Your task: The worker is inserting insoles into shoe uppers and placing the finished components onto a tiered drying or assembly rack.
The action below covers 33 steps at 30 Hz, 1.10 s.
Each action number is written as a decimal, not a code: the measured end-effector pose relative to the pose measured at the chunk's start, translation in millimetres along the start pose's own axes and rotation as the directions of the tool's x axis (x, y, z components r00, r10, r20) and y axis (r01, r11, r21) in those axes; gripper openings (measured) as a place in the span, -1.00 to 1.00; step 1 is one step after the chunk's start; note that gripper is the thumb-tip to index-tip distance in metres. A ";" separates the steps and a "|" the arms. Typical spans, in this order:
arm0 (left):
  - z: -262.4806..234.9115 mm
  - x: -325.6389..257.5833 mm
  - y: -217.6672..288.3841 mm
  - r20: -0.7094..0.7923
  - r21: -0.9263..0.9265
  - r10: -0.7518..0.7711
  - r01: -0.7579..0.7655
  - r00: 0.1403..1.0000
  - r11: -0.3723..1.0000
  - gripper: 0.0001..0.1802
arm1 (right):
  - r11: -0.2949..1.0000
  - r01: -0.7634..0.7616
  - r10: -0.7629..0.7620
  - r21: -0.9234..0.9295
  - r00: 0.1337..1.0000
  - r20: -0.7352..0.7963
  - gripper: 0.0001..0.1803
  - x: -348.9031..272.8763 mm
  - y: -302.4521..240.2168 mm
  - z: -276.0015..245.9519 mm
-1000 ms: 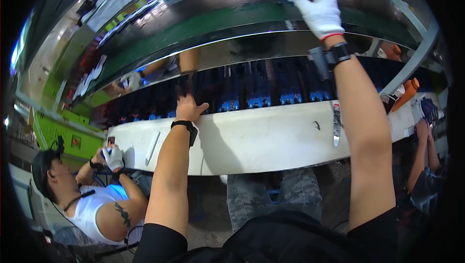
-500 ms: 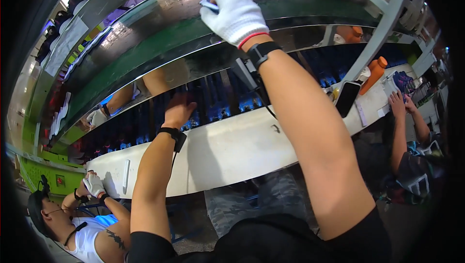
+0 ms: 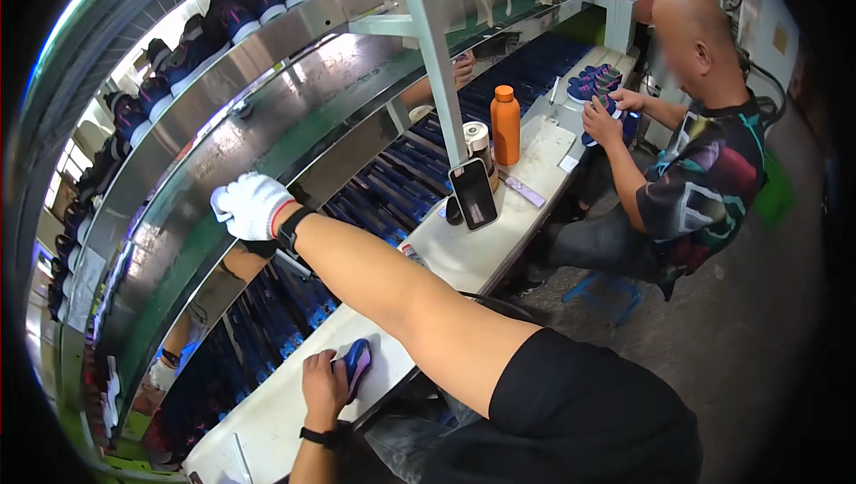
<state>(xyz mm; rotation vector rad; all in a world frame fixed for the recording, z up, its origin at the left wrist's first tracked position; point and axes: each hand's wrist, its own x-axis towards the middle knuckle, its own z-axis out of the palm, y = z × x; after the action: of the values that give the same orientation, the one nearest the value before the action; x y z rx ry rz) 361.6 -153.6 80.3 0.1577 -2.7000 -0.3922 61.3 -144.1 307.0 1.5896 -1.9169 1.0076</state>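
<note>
A dark blue and purple shoe (image 3: 358,366) rests on the white bench top at its front edge. My bare left hand (image 3: 323,388) grips its left side, fingers curled against it. Farther off, my right hand (image 3: 253,206), in a white knit glove, reaches over the green conveyor belt (image 3: 192,257). Its fingers are curled in, and what they hold, if anything, is hidden. Between bench and conveyor runs a row of dark blue rollers (image 3: 283,306), below my right forearm.
On the bench (image 3: 446,257) stand an orange bottle (image 3: 506,127), a lidded jar (image 3: 476,141) and a propped phone (image 3: 473,194). A grey metal post (image 3: 432,56) rises beside them. To the right a seated co-worker (image 3: 695,154) handles shoes. Several shoes (image 3: 259,3) line the upper rack.
The view has swung right. My left hand has come back from the rollers to the bench and now holds a shoe. My right hand stays over the conveyor; the pale strip it held no longer shows clearly.
</note>
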 end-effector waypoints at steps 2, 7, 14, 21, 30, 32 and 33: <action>-6.7 20.1 47.4 0.172 -0.153 -0.138 0.165 0.975 0.974 -0.53 | 0.997 -0.064 0.063 0.049 0.998 0.025 -0.79 -4.2 1.4 -2.1; 12.9 35.0 59.9 0.240 0.071 -0.136 0.122 0.961 0.990 -0.49 | 0.999 0.039 -0.038 0.002 0.987 -0.159 -0.81 -34.9 8.8 4.0; -4.0 -28.2 89.7 -0.245 -0.581 -0.087 -0.075 0.966 0.810 -0.52 | 0.951 0.297 -0.256 0.084 0.911 -0.322 -0.62 -205.4 -25.2 -21.2; -0.1 -61.5 103.4 -0.260 -0.616 -0.177 -0.022 0.949 0.787 -0.46 | 0.892 -0.335 0.353 0.303 0.936 -0.003 -0.58 -366.4 -77.9 -58.9; -25.3 -42.9 124.3 -0.332 -0.300 -0.171 0.068 0.928 0.952 -0.42 | 0.434 -0.539 0.616 0.722 0.762 0.199 -0.57 -378.4 -64.2 -56.6; -22.8 -46.5 128.0 -0.318 -0.365 -0.265 0.140 0.911 0.920 -0.51 | 0.406 -0.510 0.634 0.758 0.755 0.168 -0.66 -384.5 -63.1 -57.5; -23.5 -49.3 127.4 -0.299 -0.420 -0.338 0.195 0.892 0.886 -0.60 | 0.400 -0.511 0.631 0.761 0.755 0.176 -0.66 -382.1 -69.0 -61.4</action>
<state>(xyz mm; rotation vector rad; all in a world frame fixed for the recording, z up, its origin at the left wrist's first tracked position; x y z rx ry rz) 409.5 -29.6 119.9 0.4532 -2.1862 -0.8716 210.6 141.6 82.0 1.0785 -2.0829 2.4777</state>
